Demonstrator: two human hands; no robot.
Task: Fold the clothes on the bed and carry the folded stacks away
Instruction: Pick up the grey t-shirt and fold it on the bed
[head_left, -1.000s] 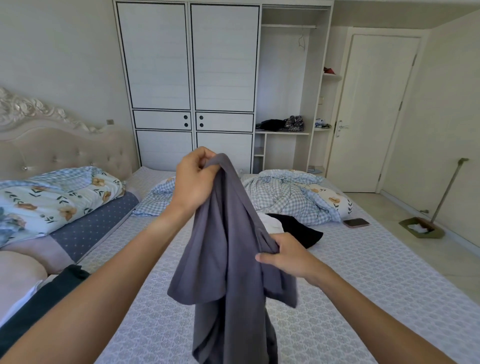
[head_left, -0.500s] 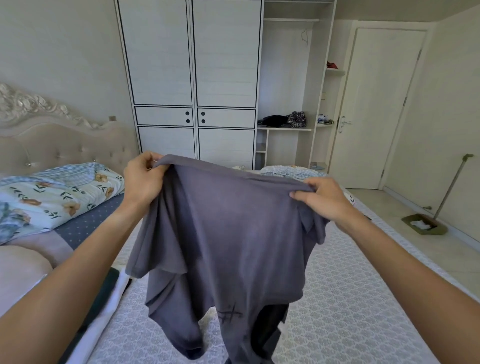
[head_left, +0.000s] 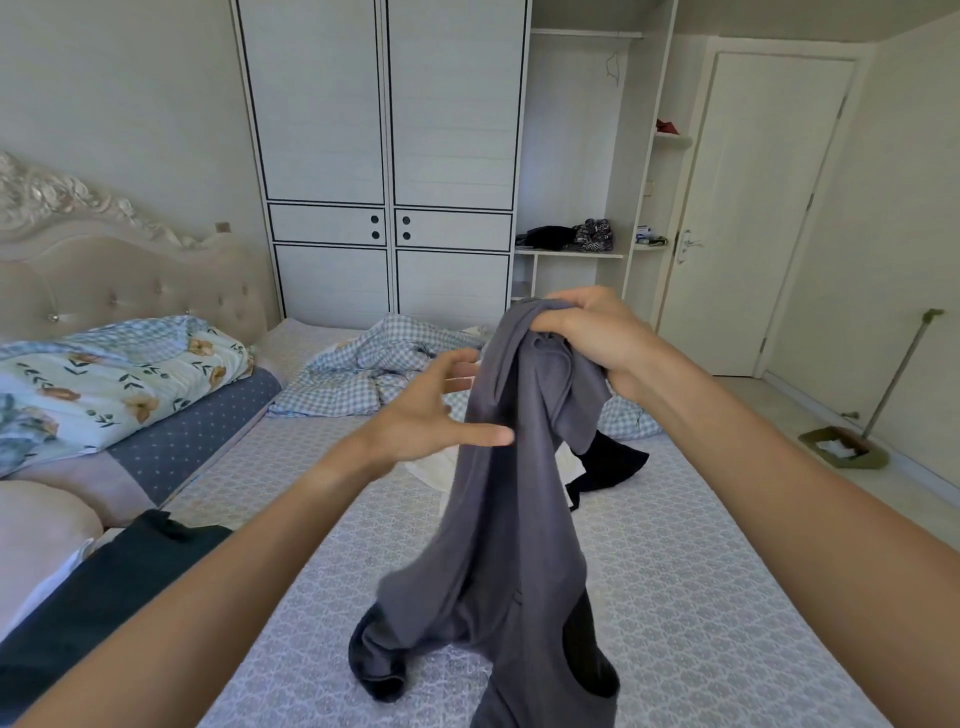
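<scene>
- Right hand (head_left: 592, 338) raised over the bed (head_left: 675, 571), clenched on the bunched grey shirt (head_left: 509, 493).
- Left hand (head_left: 431, 415) reaches in, fingers spread, thumb touching the cloth.

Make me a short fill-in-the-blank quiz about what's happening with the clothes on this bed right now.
1. The grey shirt hangs bunched from the ____ hand.
2. The left hand is ____, its fingers spread beside the shirt.
3. The black garment lies on the ____.
4. The wardrobe shelf holds a pile of dark ____.

Missing words: right; open; bed; clothes
</scene>
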